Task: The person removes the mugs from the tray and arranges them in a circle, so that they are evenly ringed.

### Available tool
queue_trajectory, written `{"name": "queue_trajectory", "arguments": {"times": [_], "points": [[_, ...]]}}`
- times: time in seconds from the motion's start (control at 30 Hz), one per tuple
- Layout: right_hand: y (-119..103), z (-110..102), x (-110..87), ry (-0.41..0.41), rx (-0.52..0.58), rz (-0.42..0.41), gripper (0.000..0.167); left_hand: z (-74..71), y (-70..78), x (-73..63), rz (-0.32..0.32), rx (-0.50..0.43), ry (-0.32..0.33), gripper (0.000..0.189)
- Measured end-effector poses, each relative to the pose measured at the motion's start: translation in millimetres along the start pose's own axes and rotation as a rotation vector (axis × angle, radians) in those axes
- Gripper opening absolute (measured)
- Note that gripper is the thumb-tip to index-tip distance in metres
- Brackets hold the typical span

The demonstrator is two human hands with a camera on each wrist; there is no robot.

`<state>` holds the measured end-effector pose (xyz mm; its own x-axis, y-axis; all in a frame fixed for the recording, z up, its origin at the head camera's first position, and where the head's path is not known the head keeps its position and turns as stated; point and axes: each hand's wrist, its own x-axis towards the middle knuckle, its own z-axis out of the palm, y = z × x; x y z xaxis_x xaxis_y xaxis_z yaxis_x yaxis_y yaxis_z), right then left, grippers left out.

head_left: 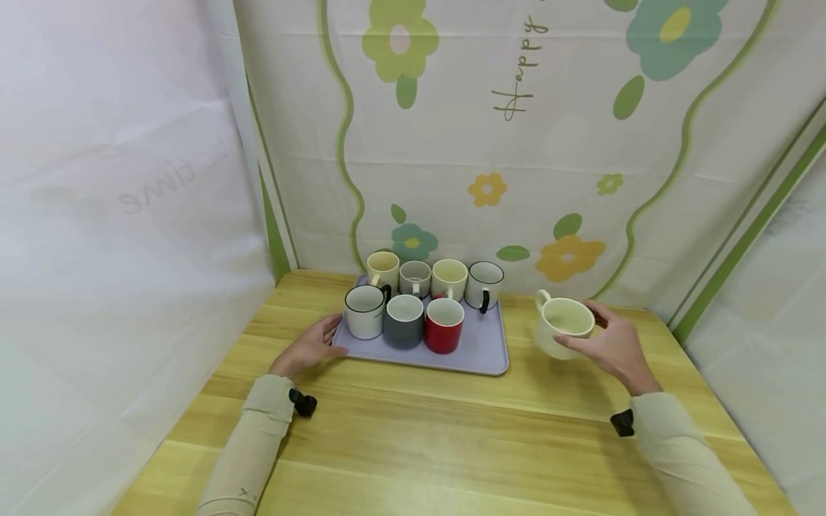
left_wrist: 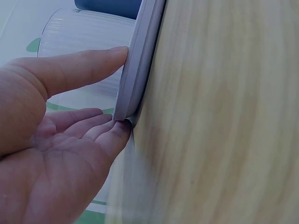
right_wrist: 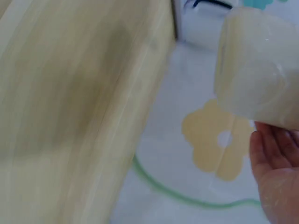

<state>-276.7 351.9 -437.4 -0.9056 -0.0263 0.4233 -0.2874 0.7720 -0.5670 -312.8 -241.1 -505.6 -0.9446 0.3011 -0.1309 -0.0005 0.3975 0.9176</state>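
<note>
My left hand grips the left front corner of a lilac tray. In the left wrist view its thumb presses the rim and the fingertips meet the edge at the corner. To the right of the tray, my right hand holds a cream mug by its side, thumb in front and fingers behind, with the handle pointing away to the back left. The right wrist view shows this mug raised off the tabletop. On the tray's front row stand a white ribbed mug, a dark grey mug and a red mug.
Behind them on the tray stand a pale yellow mug, a grey mug, a cream mug and a white black-rimmed mug. The wooden table meets a flowered cloth at the back, with cloth on both sides.
</note>
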Motion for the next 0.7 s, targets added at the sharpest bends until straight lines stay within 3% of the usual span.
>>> {"name": "queue_trajectory", "arguments": {"times": [0.3, 0.7], "points": [[39.1, -13.3, 5.7, 0.081, -0.023, 0.060, 0.079, -0.6, 0.5, -1.2, 0.014, -0.003, -0.009, 0.091], [69.3, -10.2, 29.4, 0.017, -0.025, 0.178, 0.060, 0.3, 2.2, -1.6, 0.001, -0.013, -0.012, 0.091]]}}
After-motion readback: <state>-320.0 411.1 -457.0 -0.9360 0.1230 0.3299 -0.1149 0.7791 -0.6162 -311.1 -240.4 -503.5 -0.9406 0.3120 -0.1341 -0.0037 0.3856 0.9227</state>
